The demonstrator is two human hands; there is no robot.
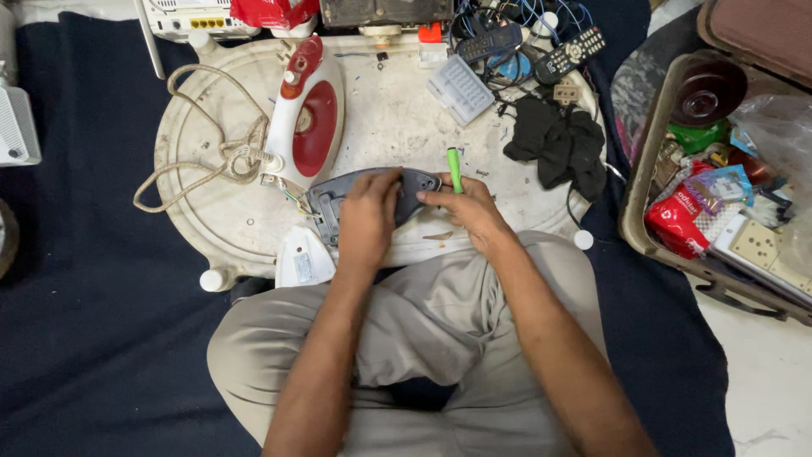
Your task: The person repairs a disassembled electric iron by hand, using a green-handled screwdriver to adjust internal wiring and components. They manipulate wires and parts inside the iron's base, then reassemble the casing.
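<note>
The left hand (pixel 368 216) hides the middle of the grey soleplate (pixel 414 188).

Left side: red-and-white iron body (pixel 306 114) and coiled cord (pixel 222 152) are blocking.
Right side: black cloth (pixel 558 144) is crowding.
Centre: bare white tabletop (pixel 393 118) is lying open.
</note>
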